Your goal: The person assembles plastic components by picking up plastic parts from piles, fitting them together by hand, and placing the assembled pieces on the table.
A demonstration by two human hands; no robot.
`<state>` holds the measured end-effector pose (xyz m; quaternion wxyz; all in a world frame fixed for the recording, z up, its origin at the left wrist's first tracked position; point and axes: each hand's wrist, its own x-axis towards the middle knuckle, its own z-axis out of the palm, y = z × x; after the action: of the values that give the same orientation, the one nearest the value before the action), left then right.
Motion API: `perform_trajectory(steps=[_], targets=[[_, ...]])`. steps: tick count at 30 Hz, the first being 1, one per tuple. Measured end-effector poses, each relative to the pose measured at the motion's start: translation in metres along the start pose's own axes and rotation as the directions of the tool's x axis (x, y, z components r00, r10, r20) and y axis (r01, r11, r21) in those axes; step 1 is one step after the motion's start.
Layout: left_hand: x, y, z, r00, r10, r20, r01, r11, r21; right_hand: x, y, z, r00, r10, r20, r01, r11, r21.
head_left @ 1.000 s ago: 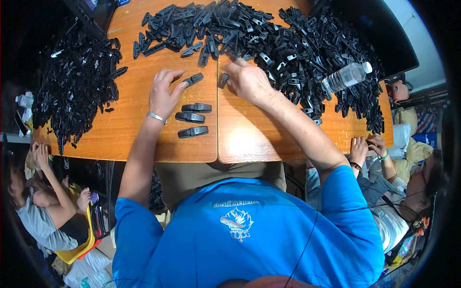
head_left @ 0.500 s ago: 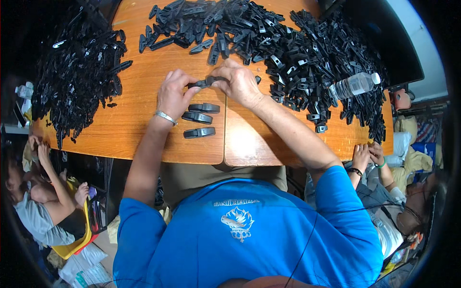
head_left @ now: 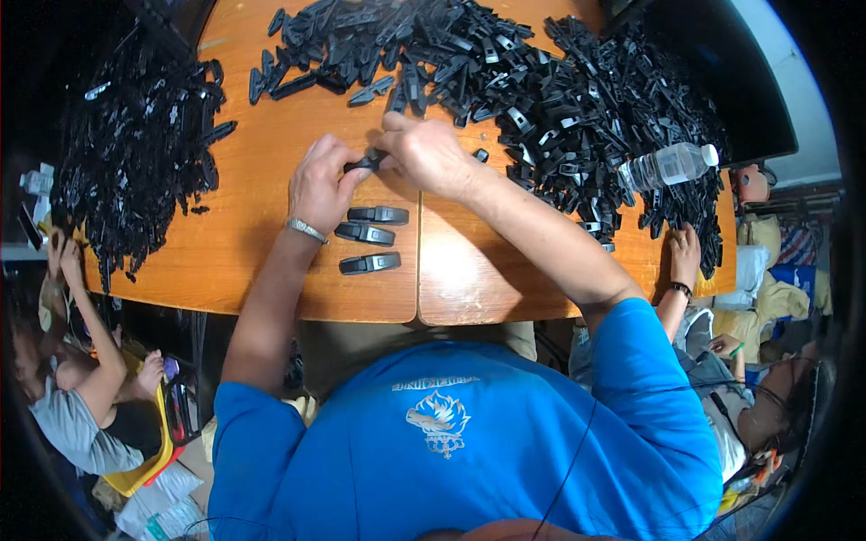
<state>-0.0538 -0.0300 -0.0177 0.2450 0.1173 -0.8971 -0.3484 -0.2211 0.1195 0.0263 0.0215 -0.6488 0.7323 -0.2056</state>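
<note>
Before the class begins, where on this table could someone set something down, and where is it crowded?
Bare wood shows between the left heap of black parts and the left hand, and between three black clips and the right forearm. Crowded: that left heap, plus the far and right sides, where a bigger heap carries a bottle.

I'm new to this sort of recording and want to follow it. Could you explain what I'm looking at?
There is no machine here, just a person's bare left hand and right hand. A wide fisheye camera on their head looks down, so straight edges bend near the rim. On the wooden table lie a left heap and a far heap of dark parts, with a clear bottle on the far heap's right side. Three black pieces lie nearer the body. The left hand pinches a small black part; the right hand's fingers are at it too, their grip partly hidden.
</note>
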Motion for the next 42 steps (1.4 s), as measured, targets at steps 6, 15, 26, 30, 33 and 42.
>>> perform_trajectory(steps=[6, 15, 26, 30, 33, 42], targets=[[-0.001, 0.01, 0.0, 1.0, 0.021, -0.003, -0.02, 0.996, 0.092, -0.017, 0.012, 0.015, 0.99, 0.118, -0.071, -0.092, 0.95, 0.297], [-0.003, 0.014, 0.002, 0.999, 0.033, 0.021, -0.034, 0.997, 0.074, -0.037, 0.013, 0.004, 0.948, 0.263, -0.179, -0.2, 0.93, 0.307], [-0.001, 0.012, 0.007, 0.999, 0.022, 0.034, -0.024, 0.998, 0.053, -0.042, 0.018, 0.009, 0.984, 0.104, -0.145, -0.074, 0.977, 0.198], [-0.001, 0.01, 0.013, 0.996, -0.085, 0.02, 0.085, 0.996, -0.014, -0.025, 0.006, 0.019, 0.986, 0.084, -0.147, -0.062, 0.986, 0.152], [0.001, 0.01, 0.013, 0.994, -0.092, 0.059, 0.094, 0.995, -0.023, -0.028, 0.009, 0.015, 0.987, 0.068, -0.148, -0.045, 0.987, 0.154], [0.019, 0.001, -0.006, 0.944, -0.184, 0.273, 0.274, 0.9, -0.34, -0.099, 0.014, -0.061, 0.973, 0.218, -0.081, -0.22, 0.975, -0.02]])
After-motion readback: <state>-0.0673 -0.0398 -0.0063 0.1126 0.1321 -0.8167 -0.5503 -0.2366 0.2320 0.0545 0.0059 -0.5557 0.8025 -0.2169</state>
